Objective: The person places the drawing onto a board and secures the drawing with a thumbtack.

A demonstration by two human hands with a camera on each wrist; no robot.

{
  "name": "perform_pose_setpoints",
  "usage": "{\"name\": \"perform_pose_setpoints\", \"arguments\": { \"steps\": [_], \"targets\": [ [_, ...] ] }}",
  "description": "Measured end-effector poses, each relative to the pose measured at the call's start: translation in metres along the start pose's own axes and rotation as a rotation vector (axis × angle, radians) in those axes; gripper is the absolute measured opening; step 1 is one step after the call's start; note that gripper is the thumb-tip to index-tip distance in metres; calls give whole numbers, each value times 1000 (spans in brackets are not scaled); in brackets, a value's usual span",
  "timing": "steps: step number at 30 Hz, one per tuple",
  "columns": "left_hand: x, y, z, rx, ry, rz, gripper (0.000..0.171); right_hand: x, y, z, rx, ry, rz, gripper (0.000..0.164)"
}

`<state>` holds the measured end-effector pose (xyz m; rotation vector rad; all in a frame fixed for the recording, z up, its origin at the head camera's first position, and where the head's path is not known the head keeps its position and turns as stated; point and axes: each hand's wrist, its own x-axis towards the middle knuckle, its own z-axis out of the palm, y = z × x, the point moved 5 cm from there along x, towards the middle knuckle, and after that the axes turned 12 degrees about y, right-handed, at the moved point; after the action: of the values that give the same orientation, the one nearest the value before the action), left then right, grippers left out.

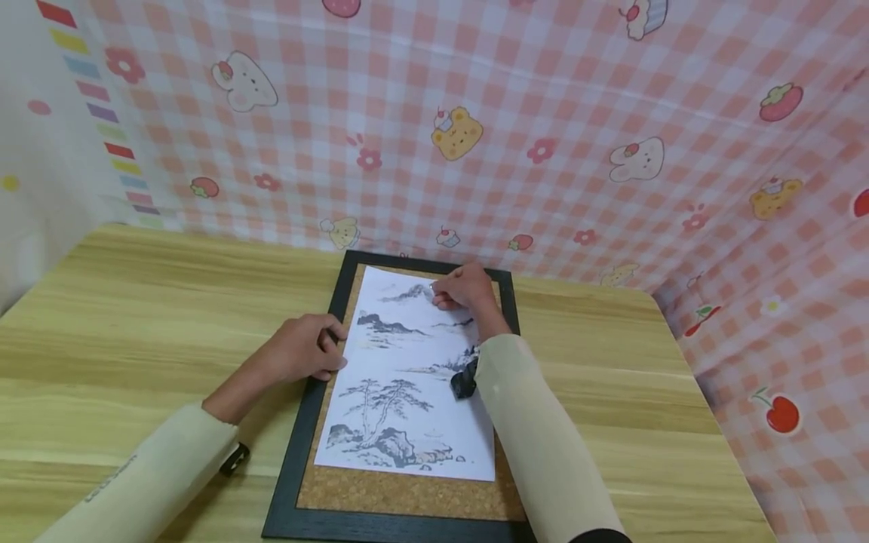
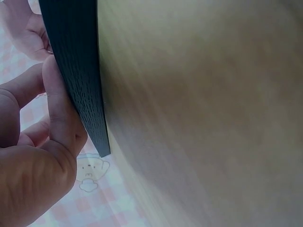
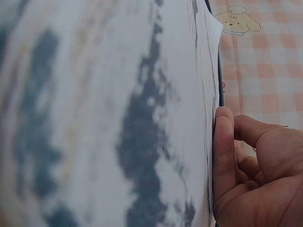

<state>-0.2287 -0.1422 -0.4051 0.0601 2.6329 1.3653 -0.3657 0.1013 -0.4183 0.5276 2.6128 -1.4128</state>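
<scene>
A white sheet (image 1: 400, 362) with an ink landscape of mountains and pines lies over a cork board (image 1: 407, 494) in a black frame (image 1: 380, 526). My left hand (image 1: 308, 348) rests at the board's left side, fingertips right at the sheet's left edge. In the left wrist view its thumb (image 2: 61, 109) overlaps the black frame side (image 2: 78, 61). My right hand (image 1: 464, 290) is over the upper right of the sheet, thumb and fingers pinched together. A tiny pale glint (image 1: 432, 286) shows at its fingertips; its kind is too small to make out.
The board lies on a light wooden table (image 1: 170, 302), its far edge near a pink checked cloth (image 1: 407, 151) with cartoon prints. Another stretch of cloth (image 1: 801, 317) bounds the table's right side. Small black devices (image 1: 234, 458) sit at both cuffs.
</scene>
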Motion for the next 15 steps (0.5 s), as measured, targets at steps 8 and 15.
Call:
{"name": "perform_pose_setpoints", "arguments": {
  "steps": [8, 15],
  "targets": [
    [-1, 0, -1, 3, 1, -4, 36, 3, 2, 3, 11, 12, 0, 12],
    [0, 0, 1, -17, -3, -1, 36, 5, 3, 4, 9, 13, -9, 13]
  ]
}}
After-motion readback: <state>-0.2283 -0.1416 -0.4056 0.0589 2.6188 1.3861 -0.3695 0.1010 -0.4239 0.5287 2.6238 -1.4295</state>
